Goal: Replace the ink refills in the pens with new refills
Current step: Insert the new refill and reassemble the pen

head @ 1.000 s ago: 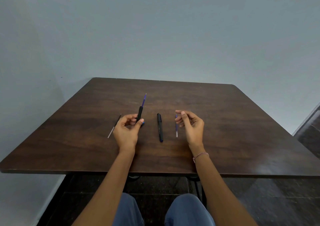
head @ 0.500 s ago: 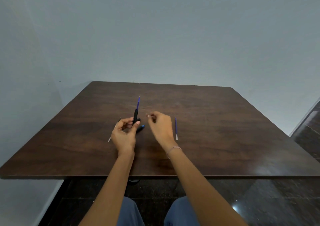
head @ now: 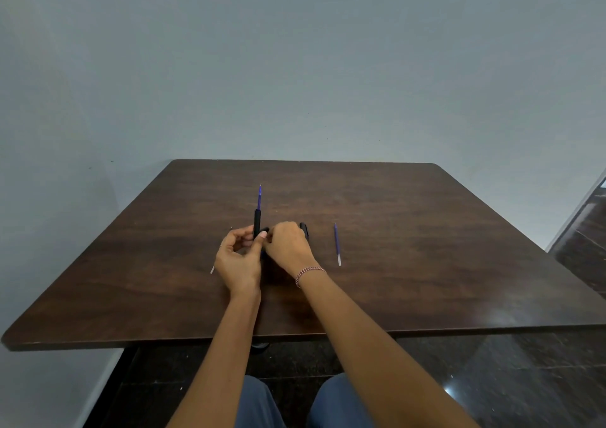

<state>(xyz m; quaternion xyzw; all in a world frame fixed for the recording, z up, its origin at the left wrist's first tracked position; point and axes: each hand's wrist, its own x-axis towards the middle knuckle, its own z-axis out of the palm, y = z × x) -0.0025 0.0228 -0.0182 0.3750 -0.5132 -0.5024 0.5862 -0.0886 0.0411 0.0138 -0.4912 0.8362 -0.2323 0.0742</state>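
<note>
Left hand (head: 239,259) pinches the black pen barrel (head: 257,222) between thumb and fingers. The barrel is held near upright over the table, long axis toward the far edge. Purple refill (head: 259,196) stands out of its top end, tip away from the person. Right hand (head: 288,247) sits tight against the left with its fingers hidden, so I cannot tell if it grips anything.

Table (head: 426,263): dark wood, with all the work near its middle. Second black pen (head: 304,227) lies flat just behind the right hand, mostly covered. Loose purple refill (head: 337,244) lies toward the right edge, apart from both hands, running near-to-far; the right hand is nearer to it. Thin pale refill (head: 212,268) shows by the left hand, toward the left edge.

Judgement: the held refill looks only part seated. The next push would run down the barrel's axis into the left grip, and the right hand is better placed for it.
</note>
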